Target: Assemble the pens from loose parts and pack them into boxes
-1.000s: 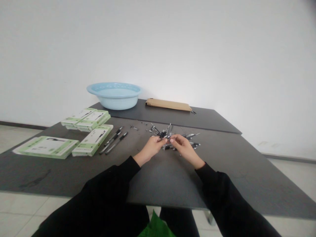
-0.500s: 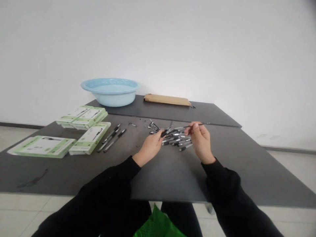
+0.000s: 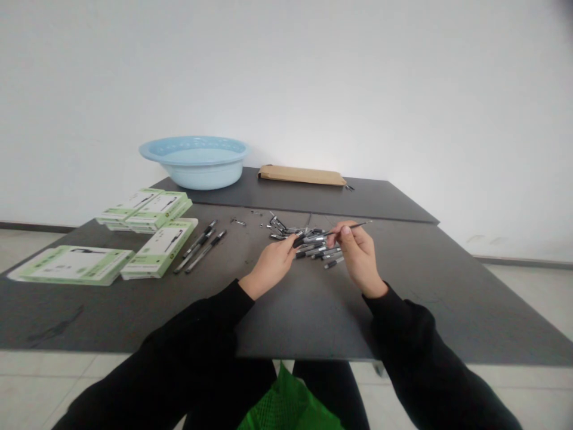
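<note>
My left hand [image 3: 272, 264] is closed around a pen barrel [image 3: 299, 240] with a black grip, above the near-left side of a loose pile of pen parts. A thin dark pen refill [image 3: 362, 224] is pinched in my right hand [image 3: 359, 255], its metal tip pointing right. The refill's other end lies close to the barrel; whether it is inside, I cannot tell. Beneath and between the hands lie several clear pen barrels [image 3: 332, 263] with black grips. Small pen parts [image 3: 278, 223] are scattered just beyond my left hand.
Several pens [image 3: 205, 252] lie left of the pile, beside green-and-white pen boxes [image 3: 160, 249]. A light blue basin [image 3: 201, 174] stands at the back left, with a brown paper packet [image 3: 302, 175] to its right. A seam crosses the dark table [image 3: 447, 298].
My right hand has shifted left with the refill, bringing it nearer the barrel in my left hand. The camera view has moved slightly; the left hand's hold looks the same.
</note>
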`<state>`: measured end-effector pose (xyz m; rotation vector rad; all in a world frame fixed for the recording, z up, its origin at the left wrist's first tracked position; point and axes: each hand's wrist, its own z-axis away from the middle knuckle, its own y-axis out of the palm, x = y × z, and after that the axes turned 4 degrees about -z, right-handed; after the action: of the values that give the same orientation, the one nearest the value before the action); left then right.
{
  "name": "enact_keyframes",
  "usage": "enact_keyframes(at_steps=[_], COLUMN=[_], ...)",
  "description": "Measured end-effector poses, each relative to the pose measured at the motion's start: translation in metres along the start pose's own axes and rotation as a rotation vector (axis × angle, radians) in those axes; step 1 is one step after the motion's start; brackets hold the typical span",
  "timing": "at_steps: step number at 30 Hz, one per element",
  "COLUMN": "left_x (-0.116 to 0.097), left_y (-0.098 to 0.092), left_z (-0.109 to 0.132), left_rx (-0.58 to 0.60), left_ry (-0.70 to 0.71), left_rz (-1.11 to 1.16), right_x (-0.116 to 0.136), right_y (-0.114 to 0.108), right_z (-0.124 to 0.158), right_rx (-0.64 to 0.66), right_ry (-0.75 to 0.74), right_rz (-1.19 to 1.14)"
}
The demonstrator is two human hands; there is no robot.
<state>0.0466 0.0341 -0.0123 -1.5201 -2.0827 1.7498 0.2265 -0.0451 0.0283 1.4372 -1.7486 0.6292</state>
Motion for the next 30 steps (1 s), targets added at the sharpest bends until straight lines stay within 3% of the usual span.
enact_keyframes(at_steps=[13,15,19,21,26,30], left_x=[-0.003,-0.004,-0.007,-0.007,-0.003,-0.005], left_y=[-0.002,-0.002,-0.001,-0.001,-0.004,-0.009], left_z=[0.001,0.002,0.003,0.002,-0.005,-0.006], left_rx=[0.041,0.053,0.028,0.012,-0.053,-0.073], left_ry=[0.007,0.000,-0.046,-0.049,-0.118,-0.132], left_rz=[0.018,0.058,0.229,0.251,0.217,0.255], right_x=[-0.004,-0.002,-0.001,-0.001,0.005,0.005], right_y=[-0.010,-0.009,-0.003,-0.002,-0.016,-0.031], right_z=[-0.004,-0.004,-0.002,-0.002,-0.011,-0.017], right_rx=[0.005,0.068,0.338,0.392,0.193,0.146], right_ry=[0.011,0.033,0.131,0.153,0.134,0.156], right_rz=[0.037,0.055,0.112,0.125,0.088,0.145])
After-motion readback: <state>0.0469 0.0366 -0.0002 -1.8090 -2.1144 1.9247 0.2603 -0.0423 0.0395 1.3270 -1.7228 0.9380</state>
